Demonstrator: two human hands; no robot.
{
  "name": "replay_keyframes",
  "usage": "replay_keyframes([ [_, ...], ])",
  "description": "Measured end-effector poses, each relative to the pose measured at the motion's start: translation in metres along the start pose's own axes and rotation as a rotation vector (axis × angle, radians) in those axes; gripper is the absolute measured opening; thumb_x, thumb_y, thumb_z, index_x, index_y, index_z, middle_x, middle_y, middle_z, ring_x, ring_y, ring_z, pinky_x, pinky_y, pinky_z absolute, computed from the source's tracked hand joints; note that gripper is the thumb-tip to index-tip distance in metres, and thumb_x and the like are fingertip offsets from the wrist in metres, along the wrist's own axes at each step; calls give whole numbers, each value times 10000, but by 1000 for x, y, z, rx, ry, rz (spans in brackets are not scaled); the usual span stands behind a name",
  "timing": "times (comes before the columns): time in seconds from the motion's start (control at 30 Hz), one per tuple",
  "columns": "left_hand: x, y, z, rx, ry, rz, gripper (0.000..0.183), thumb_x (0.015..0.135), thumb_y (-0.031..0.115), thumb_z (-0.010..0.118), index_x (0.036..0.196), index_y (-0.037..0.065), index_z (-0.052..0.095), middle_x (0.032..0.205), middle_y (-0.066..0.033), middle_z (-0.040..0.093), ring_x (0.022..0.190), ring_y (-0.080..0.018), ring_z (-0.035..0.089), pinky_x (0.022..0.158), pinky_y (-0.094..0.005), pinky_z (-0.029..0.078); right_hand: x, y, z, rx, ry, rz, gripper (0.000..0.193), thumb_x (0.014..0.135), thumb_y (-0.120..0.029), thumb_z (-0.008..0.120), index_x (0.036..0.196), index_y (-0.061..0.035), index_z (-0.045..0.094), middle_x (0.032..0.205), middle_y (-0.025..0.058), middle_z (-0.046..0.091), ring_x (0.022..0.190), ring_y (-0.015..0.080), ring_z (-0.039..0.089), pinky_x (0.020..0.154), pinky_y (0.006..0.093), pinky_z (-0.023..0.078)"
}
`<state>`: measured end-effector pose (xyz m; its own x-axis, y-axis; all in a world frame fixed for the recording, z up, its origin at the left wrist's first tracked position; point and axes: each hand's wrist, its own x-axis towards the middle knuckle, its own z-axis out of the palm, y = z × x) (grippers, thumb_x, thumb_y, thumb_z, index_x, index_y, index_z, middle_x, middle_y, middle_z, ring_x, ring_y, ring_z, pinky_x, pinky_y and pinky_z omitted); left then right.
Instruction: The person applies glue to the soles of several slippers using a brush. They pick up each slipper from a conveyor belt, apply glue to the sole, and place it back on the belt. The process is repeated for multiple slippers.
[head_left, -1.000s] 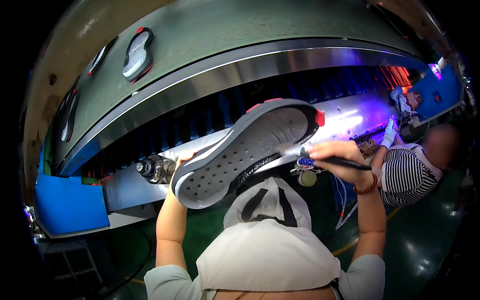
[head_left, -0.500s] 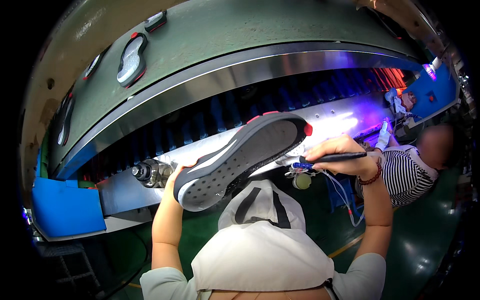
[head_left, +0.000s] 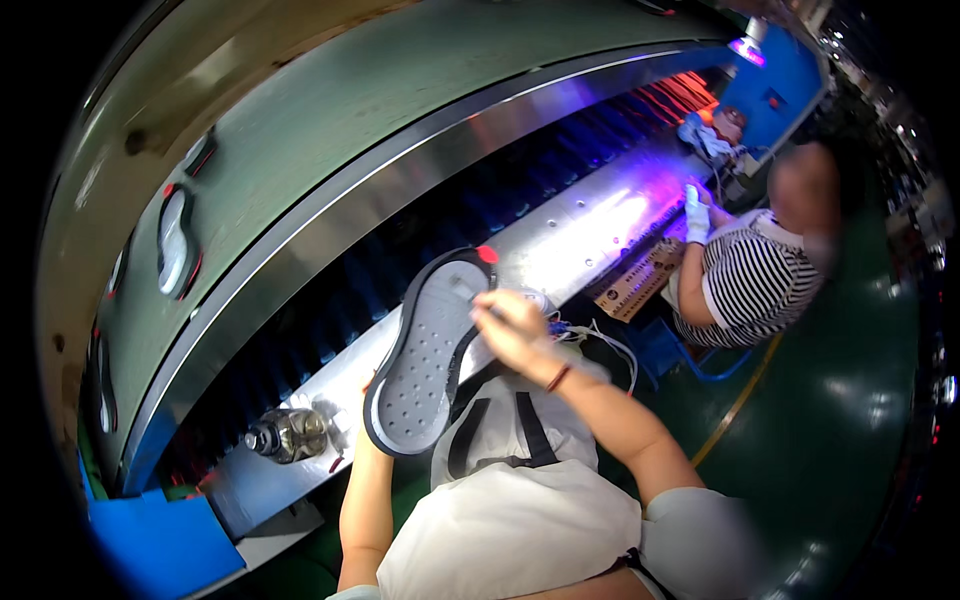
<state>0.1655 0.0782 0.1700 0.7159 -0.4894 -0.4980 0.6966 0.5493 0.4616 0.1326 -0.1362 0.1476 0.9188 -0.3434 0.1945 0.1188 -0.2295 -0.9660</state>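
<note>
While the left hand, mostly hidden, is clamping the heel end of a grey, perforated shoe sole from behind, the right hand, just right of it, is pinching a blurred brush at its toe half. Left of the left hand, a clear bottle is resting on the metal desk.

A bottle is at the left on the table, left of the shoe sole. Beyond, other soles lie on a belt. Right, a co-worker sits by a box.
</note>
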Motion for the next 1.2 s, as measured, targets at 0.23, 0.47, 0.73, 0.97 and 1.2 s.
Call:
replay_keyframes([
  [0.23, -12, 8, -9, 39, 89, 34, 501, 765, 370, 480, 1113, 11, 508, 955, -156, 598, 798, -286, 593, 710, -384, 485, -21, -50, -15, 490, -592, 433, 143, 743, -76, 618, 872, -16, 631, 669, 26, 593, 509, 45, 491, 465, 170, 395],
  [0.47, -12, 60, 32, 104, -72, 211, 502, 766, 371, 477, 1114, 10, 505, 953, -159, 598, 794, -290, 594, 705, -389, 487, -38, -13, -76, 883, 320, 440, 136, 781, -32, 567, 913, 2, 574, 763, 48, 582, 485, 26, 434, 441, 133, 349],
  [0.73, 130, 152, 120, -707, -557, 261, 643, 864, 458, 299, 1299, -10, 225, 1309, -194, 295, 1223, -337, 272, 1007, -487, 212, -60, -12, -63, 833, 217, 585, 117, 778, -17, 571, 892, 5, 576, 835, 67, 598, 524, 39, 453, 465, 146, 363],
  [0.97, 99, 74, 132, 214, -291, 193, 479, 860, 342, 428, 1147, -42, 422, 1154, -200, 482, 1018, -266, 516, 866, -358, 418, -62, 1, -62, 868, 297, 582, 120, 769, -15, 580, 888, -5, 584, 795, 42, 589, 523, 49, 459, 469, 155, 362],
  [1.2, 90, 133, 107, 1152, 6, 1035, 216, 800, 142, 580, 973, 17, 547, 933, -55, 575, 829, -110, 547, 762, -229, 426, -72, 21, -64, 852, 328, 660, 113, 775, -15, 572, 887, -8, 585, 731, 19, 558, 511, 43, 456, 455, 150, 359],
])
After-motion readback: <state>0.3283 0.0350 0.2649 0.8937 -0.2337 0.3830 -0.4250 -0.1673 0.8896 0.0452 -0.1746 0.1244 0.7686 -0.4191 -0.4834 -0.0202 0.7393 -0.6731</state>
